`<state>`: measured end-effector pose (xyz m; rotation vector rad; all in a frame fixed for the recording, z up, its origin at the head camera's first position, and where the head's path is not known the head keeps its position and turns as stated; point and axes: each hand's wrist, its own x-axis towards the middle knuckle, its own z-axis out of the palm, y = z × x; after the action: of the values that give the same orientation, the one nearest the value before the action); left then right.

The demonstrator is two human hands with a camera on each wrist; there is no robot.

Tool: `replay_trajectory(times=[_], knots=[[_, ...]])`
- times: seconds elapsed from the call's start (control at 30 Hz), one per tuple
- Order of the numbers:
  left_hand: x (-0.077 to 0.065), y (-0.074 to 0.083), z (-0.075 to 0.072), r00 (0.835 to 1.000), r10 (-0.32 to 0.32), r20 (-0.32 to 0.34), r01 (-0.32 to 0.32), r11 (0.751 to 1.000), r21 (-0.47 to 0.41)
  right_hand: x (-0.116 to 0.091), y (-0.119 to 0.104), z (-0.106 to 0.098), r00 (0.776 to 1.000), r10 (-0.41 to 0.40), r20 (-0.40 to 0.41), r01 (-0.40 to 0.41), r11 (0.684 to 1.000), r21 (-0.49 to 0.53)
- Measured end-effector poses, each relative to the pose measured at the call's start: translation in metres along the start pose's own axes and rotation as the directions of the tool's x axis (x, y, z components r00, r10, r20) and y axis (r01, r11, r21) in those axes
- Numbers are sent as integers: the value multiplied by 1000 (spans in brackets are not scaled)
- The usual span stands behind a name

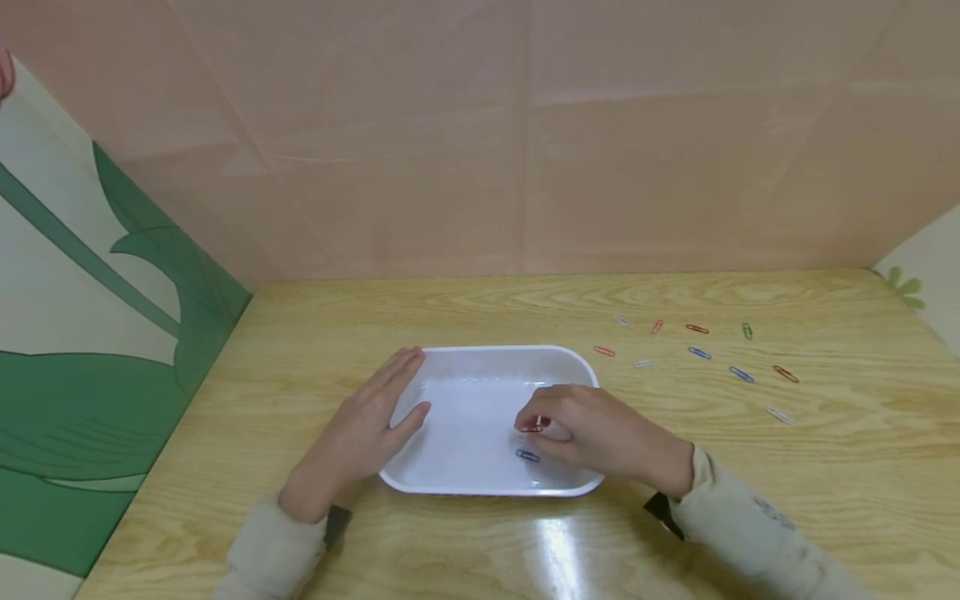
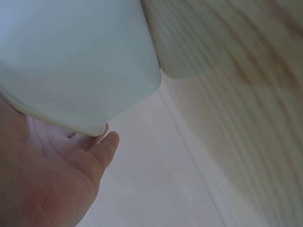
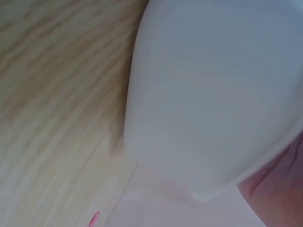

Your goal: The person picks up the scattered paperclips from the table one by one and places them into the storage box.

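A white tray (image 1: 465,417) sits on the table in front of me. My left hand (image 1: 367,421) rests at its left rim, fingers straight along the edge and thumb over the inside; in the left wrist view the palm and fingers lie against the tray's rim. Inside the right part of the tray, my right hand (image 1: 592,429) pinches a red paper clip (image 1: 532,429) between thumb and fingertips. Just below it a dark blue paper clip (image 1: 528,456) lies on the tray floor. The tray's wall (image 3: 208,94) hides most of the right hand in the right wrist view.
Several loose paper clips lie scattered on the wooden table (image 1: 847,475) right of the tray, among them a blue clip (image 1: 700,353), a green clip (image 1: 747,331) and a white clip (image 1: 780,415). A pinkish covered wall (image 1: 525,167) rises behind the table.
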<state>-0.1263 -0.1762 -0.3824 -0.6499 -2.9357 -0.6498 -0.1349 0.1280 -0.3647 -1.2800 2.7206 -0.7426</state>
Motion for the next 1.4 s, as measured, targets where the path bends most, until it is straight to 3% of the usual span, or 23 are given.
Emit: replay_trajectory(times=[0.33,0.73,0.93,1.4], knots=[[1,-1,0,1000,8,2,-8,1000,-1,-6,8,-15,997,54,-58,-57,998,-40],[2,-1,1,999,27,-27,-27,1000,-3,-16,22,-27,979,21,-204,-37,996,-78],[1,-2,1,999,24,-23,-24,1000,1,-20,28,-32,973,-6,-231,-9,998,-65],[0,-1,-1,1000,4,0,-4,1000,-5,-31,49,-39,964,29,-264,-47,997,-62]])
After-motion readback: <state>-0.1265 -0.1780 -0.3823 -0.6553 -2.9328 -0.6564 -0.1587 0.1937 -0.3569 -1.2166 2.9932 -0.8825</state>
